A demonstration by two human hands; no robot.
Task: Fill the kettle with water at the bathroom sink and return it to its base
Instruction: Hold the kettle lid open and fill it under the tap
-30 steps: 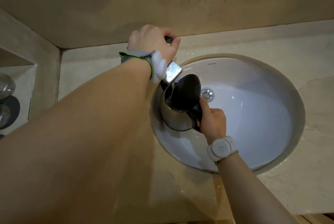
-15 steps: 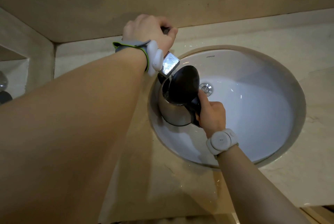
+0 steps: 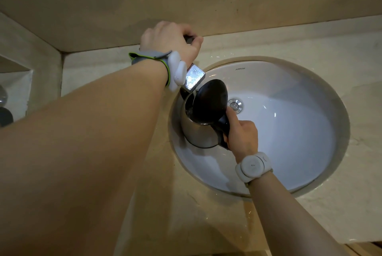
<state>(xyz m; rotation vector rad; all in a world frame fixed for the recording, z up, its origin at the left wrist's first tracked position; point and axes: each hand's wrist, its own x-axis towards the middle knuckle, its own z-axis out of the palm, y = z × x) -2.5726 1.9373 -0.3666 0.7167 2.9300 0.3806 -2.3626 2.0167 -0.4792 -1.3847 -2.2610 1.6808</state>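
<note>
A steel kettle with a black lid standing open hangs over the left side of the white oval sink. My right hand grips its black handle, thumb up near the lid hinge. My left hand is closed over the tap handle at the back of the counter. The chrome tap spout juts out under my left wrist. A thin stream of water runs from the spout into the kettle's mouth.
The sink's chrome drain plug shows just right of the lid. A beige stone counter surrounds the basin, with a wall behind it. At the far left is a recessed niche with dark rounded objects.
Water now runs from the spout into the kettle; none was visible before. Both hands and the kettle keep their places.
</note>
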